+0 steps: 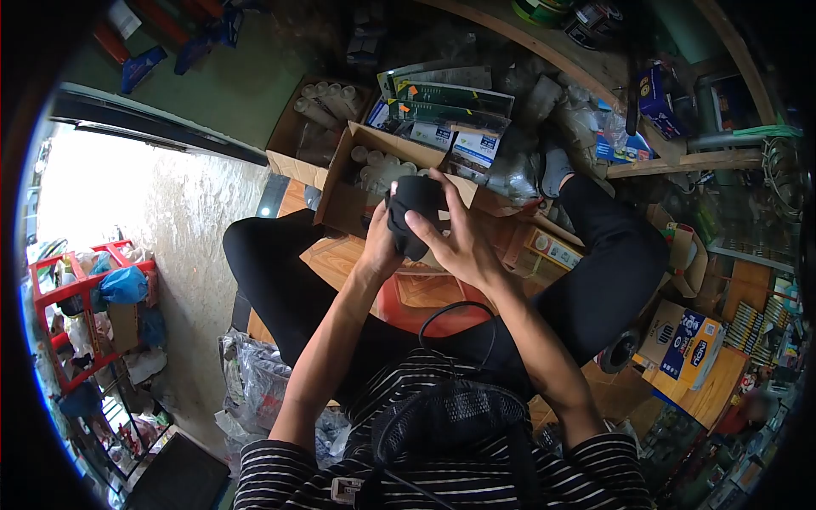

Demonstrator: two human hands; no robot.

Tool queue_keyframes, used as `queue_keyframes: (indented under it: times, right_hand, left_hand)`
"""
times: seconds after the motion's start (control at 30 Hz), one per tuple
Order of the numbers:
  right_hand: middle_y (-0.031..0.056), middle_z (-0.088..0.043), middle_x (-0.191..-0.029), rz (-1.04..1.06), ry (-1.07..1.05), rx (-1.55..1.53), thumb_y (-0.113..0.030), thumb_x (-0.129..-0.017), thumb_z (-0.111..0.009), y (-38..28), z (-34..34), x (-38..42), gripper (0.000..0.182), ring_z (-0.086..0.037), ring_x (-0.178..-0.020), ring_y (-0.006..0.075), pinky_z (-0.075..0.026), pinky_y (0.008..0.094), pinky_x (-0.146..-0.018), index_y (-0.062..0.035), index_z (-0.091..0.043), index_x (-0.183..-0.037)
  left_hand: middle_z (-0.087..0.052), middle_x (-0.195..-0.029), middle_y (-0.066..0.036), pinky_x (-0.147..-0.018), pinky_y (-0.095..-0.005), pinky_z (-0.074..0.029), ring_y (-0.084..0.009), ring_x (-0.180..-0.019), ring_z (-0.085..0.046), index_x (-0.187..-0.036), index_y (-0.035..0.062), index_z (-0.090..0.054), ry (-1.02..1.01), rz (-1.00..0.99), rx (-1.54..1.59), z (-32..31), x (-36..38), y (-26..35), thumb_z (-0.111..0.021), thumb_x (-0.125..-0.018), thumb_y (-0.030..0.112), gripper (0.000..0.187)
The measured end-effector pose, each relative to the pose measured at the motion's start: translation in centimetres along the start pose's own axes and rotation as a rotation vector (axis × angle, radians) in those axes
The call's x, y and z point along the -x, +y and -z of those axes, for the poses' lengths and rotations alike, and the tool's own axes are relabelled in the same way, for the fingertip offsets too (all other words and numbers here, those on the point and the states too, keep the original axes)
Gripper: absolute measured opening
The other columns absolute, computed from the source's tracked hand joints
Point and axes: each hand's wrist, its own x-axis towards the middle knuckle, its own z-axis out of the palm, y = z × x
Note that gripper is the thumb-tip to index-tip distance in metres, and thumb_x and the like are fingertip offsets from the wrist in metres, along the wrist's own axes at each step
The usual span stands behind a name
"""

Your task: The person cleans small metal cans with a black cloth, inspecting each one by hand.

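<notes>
Both of my hands are raised in front of an open cardboard box, closed around a dark bundle. The bundle is a black cloth (411, 223), bunched up with a rounded top; whether something is wrapped inside is hidden. My left hand (382, 240) grips its left side, the fingers partly behind it. My right hand (457, 240) holds the right side, thumb pressed on the front and fingers around the back. Just beyond, the cardboard box (342, 197) holds several clear cylindrical glass or plastic pieces (382, 167).
Another box (293, 129) with pale tubes stands behind on the left. Green-edged packages (459, 98) and white-blue boxes (473, 153) lie at the back. A red stool (399, 308) is between my legs. Right, an orange-blue carton (690, 344) sits on a wooden surface (718, 399).
</notes>
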Motion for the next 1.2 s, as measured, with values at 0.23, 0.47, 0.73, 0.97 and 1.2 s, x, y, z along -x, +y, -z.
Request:
queue_keyframes:
  times: [0.23, 0.47, 0.73, 0.97, 1.2]
  right_hand:
    - [0.0359, -0.052, -0.133, -0.117, 0.075, -0.035, -0.042, -0.097, -0.064, 1.2, 0.3, 0.2, 0.09, -0.058, -0.123, 0.0399, -0.046, 0.0416, -0.104, 0.011, -0.015, -0.152]
    - [0.031, -0.041, -0.148, 0.097, 0.224, 0.102, -0.034, -0.099, -0.064, 1.0, 1.5, -0.6, 0.079, -0.042, -0.139, 0.0393, -0.034, 0.0413, -0.115, 0.0055, -0.023, -0.153]
    - [0.0183, -0.063, -0.113, 0.252, 0.152, 0.299, -0.022, -0.103, -0.056, 0.0, -0.5, 0.2, 0.036, -0.064, -0.103, 0.0364, -0.052, 0.0401, -0.087, -0.0056, -0.06, -0.135]
    - [0.0135, -0.059, -0.118, 0.267, 0.037, 0.225, -0.035, -0.098, -0.064, -0.8, 1.1, 0.0, 0.044, -0.066, -0.104, 0.0332, -0.054, 0.0399, -0.086, -0.0078, -0.063, -0.132]
    - [0.0166, -0.053, -0.134, 0.234, -0.083, 0.422, -0.017, -0.084, -0.077, -0.9, 0.7, 0.1, 0.082, -0.061, -0.115, 0.0395, -0.054, 0.0469, -0.093, -0.0266, -0.036, -0.155]
  left_hand:
    - [-0.058, -0.123, -0.009, -0.095, -0.031, -0.054, -0.0179, -0.11, -0.063, -0.133, 0.006, -0.046, 0.015, -0.148, -0.129, -0.3, -0.9, -0.6, -0.052, -0.102, 0.007, 0.031]
    - [-0.053, -0.137, -0.004, -0.103, -0.038, -0.044, -0.018, -0.124, -0.054, -0.143, 0.0135, -0.042, 0.056, -0.075, -0.116, -2.0, -0.2, 0.5, -0.041, -0.108, 0.031, 0.039]
    - [-0.041, -0.155, -0.006, -0.119, -0.0441, -0.03, -0.0245, -0.142, -0.041, -0.158, 0.0211, -0.028, -0.184, 0.093, 0.102, -1.6, 1.2, -0.9, -0.026, -0.093, 0.079, 0.087]
    - [-0.065, -0.121, -0.007, -0.1, -0.0397, -0.051, -0.0229, -0.11, -0.064, -0.131, 0.0124, -0.056, -0.053, 0.102, 0.101, -1.0, 0.9, -0.4, -0.047, -0.095, 0.067, 0.065]
    - [-0.059, -0.136, -0.01, -0.11, -0.0453, -0.043, -0.0266, -0.125, -0.057, -0.14, 0.0135, -0.052, 0.003, 0.061, 0.222, -0.9, 1.1, 0.7, -0.037, -0.095, 0.076, 0.079]
